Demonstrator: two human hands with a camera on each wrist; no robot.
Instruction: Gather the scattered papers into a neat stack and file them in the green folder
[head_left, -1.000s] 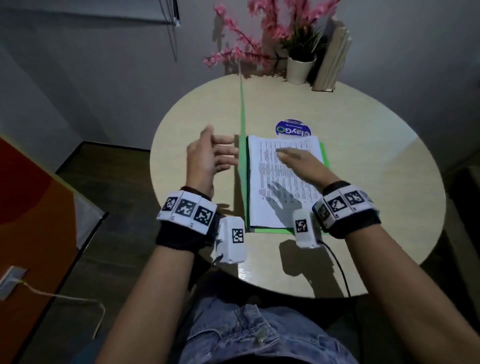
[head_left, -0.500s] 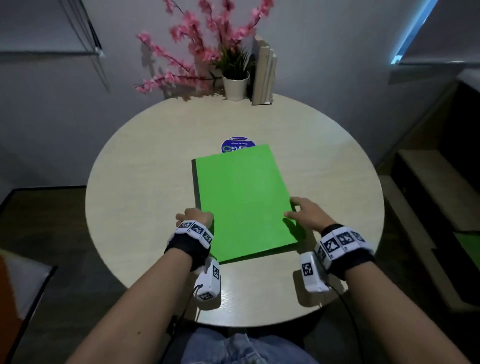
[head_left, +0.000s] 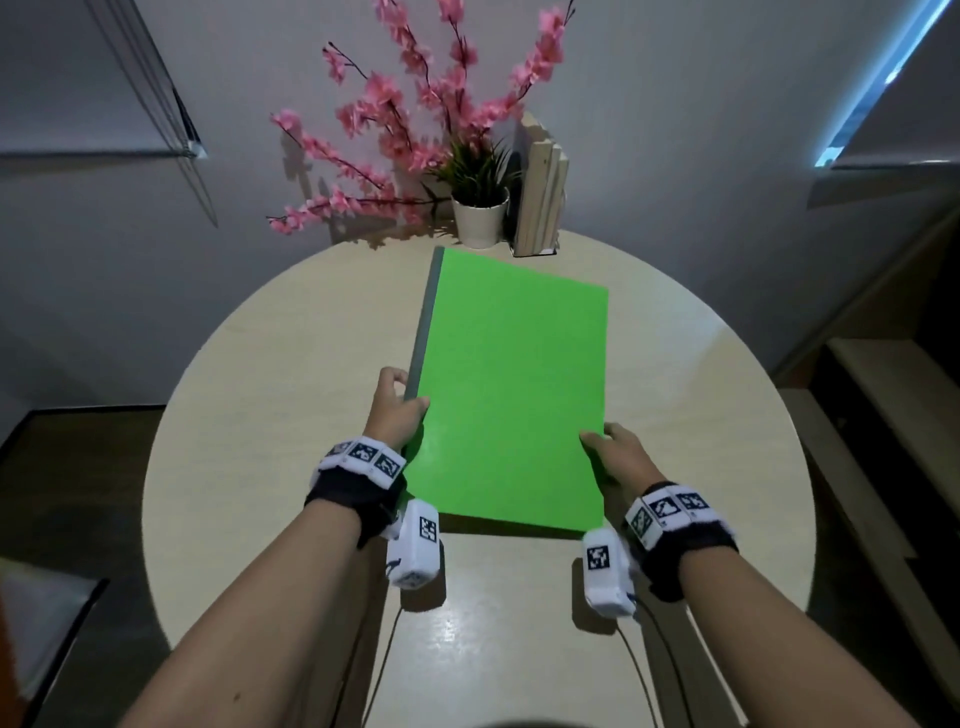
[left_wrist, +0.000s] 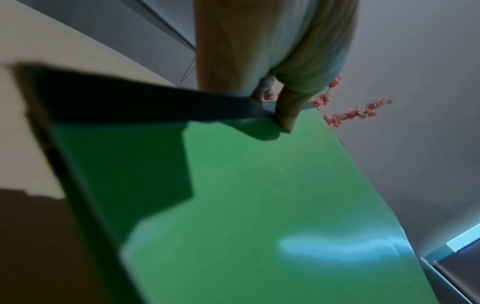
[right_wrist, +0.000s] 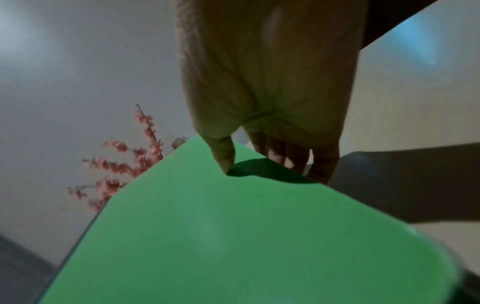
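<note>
The green folder (head_left: 511, 384) is closed and held up off the round table (head_left: 260, 415), tilted with its far end raised. My left hand (head_left: 397, 410) grips its grey spine edge, thumb on the cover and fingers beneath. At the folder's right edge my right hand (head_left: 613, 457) holds it the same way. The left wrist view shows the thumb (left_wrist: 285, 115) pressed on the green cover (left_wrist: 259, 205). The right wrist view shows the thumb (right_wrist: 223, 156) on top of the cover (right_wrist: 233, 236) and fingers under the edge. No papers show; the cover hides whatever is inside.
A white pot with pink blossom branches (head_left: 480, 221) and a pale wooden book holder (head_left: 540, 192) stand at the table's far edge against the wall. Wooden steps (head_left: 883, 395) lie to the right of the table. Cables run from my wrist cameras over the near table edge.
A second ago the folder lay open with printed pages showing. Half a second ago it lay closed on the table. Now both hands have lifted it and moved it away from me.
</note>
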